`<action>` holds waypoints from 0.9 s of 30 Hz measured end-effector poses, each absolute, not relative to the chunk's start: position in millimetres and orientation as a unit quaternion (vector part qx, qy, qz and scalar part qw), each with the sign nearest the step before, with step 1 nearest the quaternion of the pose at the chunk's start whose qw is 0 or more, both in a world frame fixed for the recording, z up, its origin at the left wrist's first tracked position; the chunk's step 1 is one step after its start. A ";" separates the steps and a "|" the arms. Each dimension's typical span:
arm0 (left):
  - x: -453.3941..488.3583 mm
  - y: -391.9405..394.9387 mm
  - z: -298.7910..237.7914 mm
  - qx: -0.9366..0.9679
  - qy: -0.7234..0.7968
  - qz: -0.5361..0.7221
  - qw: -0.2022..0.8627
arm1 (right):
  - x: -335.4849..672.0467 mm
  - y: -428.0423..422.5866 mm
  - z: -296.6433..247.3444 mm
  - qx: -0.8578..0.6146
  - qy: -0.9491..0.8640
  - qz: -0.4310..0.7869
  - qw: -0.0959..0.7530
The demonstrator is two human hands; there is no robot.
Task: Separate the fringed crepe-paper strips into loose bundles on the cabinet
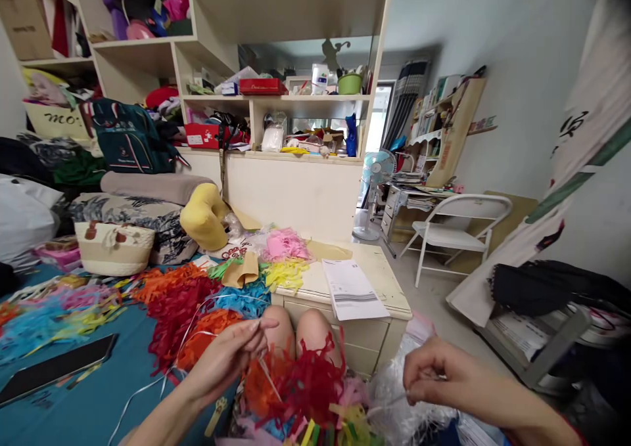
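My left hand (227,356) pinches a thin white ribbon (162,379) that trails down over the teal bed cover. My right hand (438,374) is closed on the other end of the same thin ribbon, near a clear plastic bag (394,400). Between my hands, on my lap, lies a bunch of red, orange, pink and yellow paper tassels (300,387). My knees (296,331) show just behind it.
More coloured tassels (187,295) are spread over the teal bed (98,393), beside a dark phone (54,369). A cream bedside cabinet (389,288) carries a printed sheet (351,289). A white folding chair (456,232), a fan (375,170) and crowded shelves (276,98) stand behind.
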State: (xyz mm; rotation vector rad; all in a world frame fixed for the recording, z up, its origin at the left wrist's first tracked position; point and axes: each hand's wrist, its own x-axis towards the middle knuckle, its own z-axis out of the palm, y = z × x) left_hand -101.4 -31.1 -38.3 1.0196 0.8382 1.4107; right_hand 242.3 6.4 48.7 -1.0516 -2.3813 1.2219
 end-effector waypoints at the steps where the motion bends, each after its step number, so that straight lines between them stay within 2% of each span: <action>1: -100.3 -31.7 -32.4 0.409 0.337 0.618 0.580 | 244.2 5.8 59.5 -0.352 -0.833 0.412 0.113; 4: -85.9 -30.2 -9.5 0.371 0.290 0.648 0.598 | 234.0 3.5 92.6 -0.299 -0.855 0.419 0.062; 6: -66.1 -26.5 7.1 0.383 0.252 0.646 0.610 | 215.5 5.0 110.4 -0.273 -0.840 0.466 0.057; 9: -31.1 -19.2 21.4 0.453 0.203 0.581 0.645 | 185.0 17.5 126.2 -0.259 -0.815 0.505 0.118; 13: -4.1 -10.5 9.9 0.506 0.174 0.461 0.708 | 176.1 48.8 142.8 -0.252 -0.820 0.477 0.190; 17: -4.6 -3.8 -5.0 0.510 0.157 0.458 0.711 | 205.4 64.9 181.2 -0.199 -0.783 0.538 0.241; 20: -6.3 0.5 -5.1 0.501 0.132 0.468 0.716 | 220.1 54.7 222.6 -0.167 -0.752 0.550 0.323; 23: -4.0 6.2 -7.1 0.475 0.114 0.482 0.727 | 223.5 43.6 265.0 -0.231 -0.746 0.463 0.420; 27: -1.7 16.3 -24.4 0.468 0.124 0.439 0.757 | 251.8 53.3 312.6 -0.388 -0.751 0.196 0.496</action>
